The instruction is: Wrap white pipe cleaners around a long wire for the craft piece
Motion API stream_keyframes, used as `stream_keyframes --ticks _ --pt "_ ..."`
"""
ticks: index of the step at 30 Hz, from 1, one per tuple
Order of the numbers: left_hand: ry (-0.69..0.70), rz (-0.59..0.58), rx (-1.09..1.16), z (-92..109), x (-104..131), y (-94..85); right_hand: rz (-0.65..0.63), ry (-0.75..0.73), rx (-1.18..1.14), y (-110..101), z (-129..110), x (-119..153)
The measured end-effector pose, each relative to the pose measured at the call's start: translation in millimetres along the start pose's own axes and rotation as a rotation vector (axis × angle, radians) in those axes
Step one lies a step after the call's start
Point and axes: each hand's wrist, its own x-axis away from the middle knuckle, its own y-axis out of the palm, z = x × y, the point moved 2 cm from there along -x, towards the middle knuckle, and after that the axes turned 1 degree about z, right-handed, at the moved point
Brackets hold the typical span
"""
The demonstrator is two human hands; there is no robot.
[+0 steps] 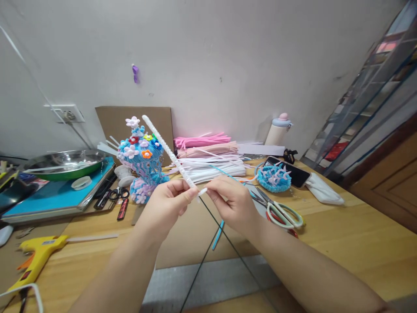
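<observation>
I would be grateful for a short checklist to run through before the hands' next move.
1. Left hand gripping the long fuzzy white strip: ok.
2. Right hand at the strip's lower end: ok.
3. Thin dark rod fixed to the strip: cannot tell; fingers hide any join.
4. Metal scissors with white-and-green handles well away from the right arm: not ok; they lie close beside it.
5. Yellow plastic glue gun away from both hands: ok. Whether it is hot: cannot tell.
</observation>
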Motion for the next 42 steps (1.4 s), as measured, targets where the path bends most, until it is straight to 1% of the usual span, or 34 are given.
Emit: stream_keyframes --ticks 2,5,6,8,10,11,14,15,16,17,20,21,22,23,24,26,28,30,33,35,36,39,42 --pt "0.042 0.061 -0.07 -0.7 -0.9 -1.5 0.029 0.015 -0.003 -5.5 -5.1 -0.9" --pt "0.154 0.168 -0.176 -2.0 -0.6 -3.7 0.166 0.027 0.045 -17.4 -16.3 0.0" --pt "0.188 0.191 -0.197 -2.7 -0.1 -3.4 0.173 0.031 0.058 -19.5 -19.9 0.9" --pt "0.243 0.216 -0.217 -3.9 1.1 -1.2 0.107 0.064 0.046 -18.5 -24.6 2.5" --pt "0.271 0.219 -0.216 -4.6 2.1 2.7 -0.008 0.157 -0.054 -11.3 -24.8 3.8" --pt "0.274 0.21 -0.208 -4.6 2.5 4.9 -0.047 0.235 -0.154 -6.5 -23.2 4.3" --pt "0.23 0.149 -0.171 -3.9 3.2 9.4 -0.149 0.514 -0.559 7.6 -16.2 6.9" --pt "0.212 0.138 -0.166 -3.4 3.4 9.7 -0.179 0.567 -0.628 10.0 -14.5 7.8" --pt "0.199 0.138 -0.166 -2.8 3.8 9.2 -0.183 0.57 -0.61 10.0 -13.2 8.3" --pt "0.195 0.145 -0.174 -2.2 4.1 8.2 -0.152 0.52 -0.508 7.4 -12.3 8.1" --pt "0.216 0.162 -0.216 -1.1 4.4 4.5 0.087 0.194 0.001 -8.6 -14.0 4.6" --pt "0.222 0.148 -0.233 -1.2 4.0 3.7 0.136 0.098 0.119 -13.0 -15.0 3.1" --pt "0.229 0.13 -0.249 -1.4 3.5 3.3 0.137 0.031 0.178 -15.9 -15.4 1.6" --pt "0.24 0.113 -0.265 -1.7 2.8 3.2 0.093 -0.008 0.184 -17.4 -15.4 0.1" --pt "0.26 0.109 -0.281 -1.7 2.2 3.2 0.028 -0.021 0.163 -17.9 -15.2 -0.9" --pt "0.33 0.145 -0.315 -0.9 1.9 3.6 -0.075 -0.021 0.123 -17.6 -16.6 -0.6" --pt "0.403 0.219 -0.361 0.4 3.2 4.5 -0.099 -0.028 0.159 -16.6 -21.2 2.9" --pt "0.433 0.274 -0.382 0.8 5.2 5.9 -0.113 -0.057 0.251 -13.7 -27.8 7.8" --pt "0.383 0.274 -0.304 -2.0 5.6 6.7 -0.173 -0.081 0.347 -6.3 -33.7 13.7" --pt "0.314 0.255 -0.236 -4.9 3.1 5.5 -0.194 -0.053 0.337 -2.7 -32.8 14.9" --pt "0.282 0.251 -0.214 -6.1 1.3 4.4 -0.191 -0.027 0.306 -2.1 -31.3 14.8" --pt "0.212 0.236 -0.177 -7.7 -3.7 1.3 -0.13 0.024 0.191 -6.0 -26.3 12.6" --pt "0.135 0.142 -0.106 -9.1 -7.0 0.8 -0.092 -0.021 0.153 -14.1 -23.2 8.2"
